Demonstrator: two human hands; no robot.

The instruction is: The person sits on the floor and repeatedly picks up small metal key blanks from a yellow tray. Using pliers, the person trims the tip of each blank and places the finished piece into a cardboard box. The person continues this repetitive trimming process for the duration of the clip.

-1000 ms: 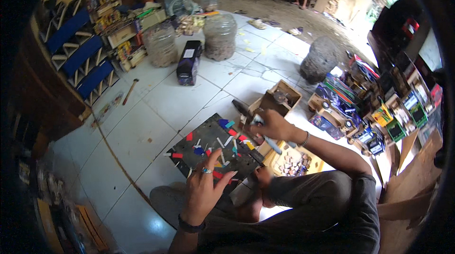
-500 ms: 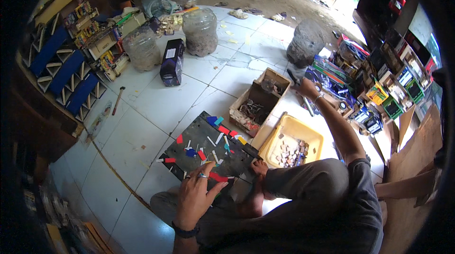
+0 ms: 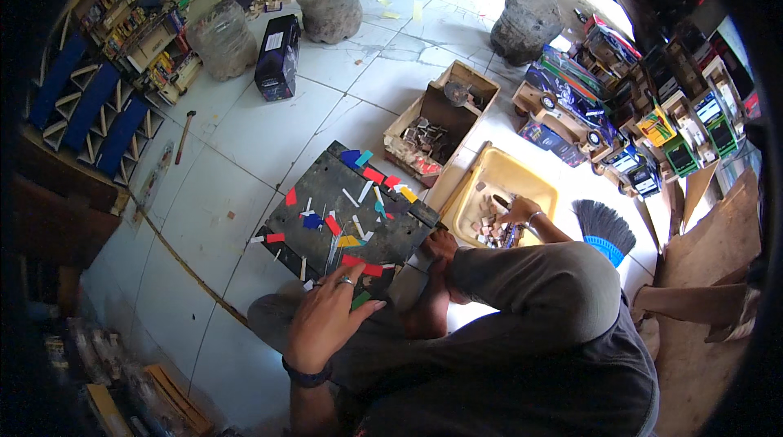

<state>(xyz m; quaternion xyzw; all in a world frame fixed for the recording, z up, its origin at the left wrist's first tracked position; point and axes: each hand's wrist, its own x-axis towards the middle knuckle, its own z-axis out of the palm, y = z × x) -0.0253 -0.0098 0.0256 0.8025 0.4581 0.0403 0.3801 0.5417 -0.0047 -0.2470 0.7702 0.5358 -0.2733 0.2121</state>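
Observation:
My left hand (image 3: pixel 326 314) is at the near edge of a dark flat board (image 3: pixel 326 180), thumb apart from the fingers, holding nothing. Its fingertips are close to a red strip (image 3: pixel 361 266), and a green piece (image 3: pixel 360 299) shows beside the thumb. Small red, white, blue and yellow cut pieces are scattered over the board. My right hand (image 3: pixel 522 212) reaches down into a yellow plastic tub (image 3: pixel 542 180) of small wooden blocks (image 3: pixel 489 230). Its fingers are closed round a dark, narrow thing whose kind I cannot make out.
Behind the tub stands a wooden box (image 3: pixel 400 133) with metal bits. A black broom head (image 3: pixel 603 229) lies to the right, below several wooden toy trucks (image 3: pixel 644 131). A hammer (image 3: pixel 185 137), a dark carton (image 3: pixel 277 57) and cloudy plastic containers (image 3: pixel 329 0) occupy the tiled floor.
My right hand has come back from beside the toy trucks down into the yellow tub, uncovering the broom head. The left hand has lowered onto the board's near edge. The view has tilted down.

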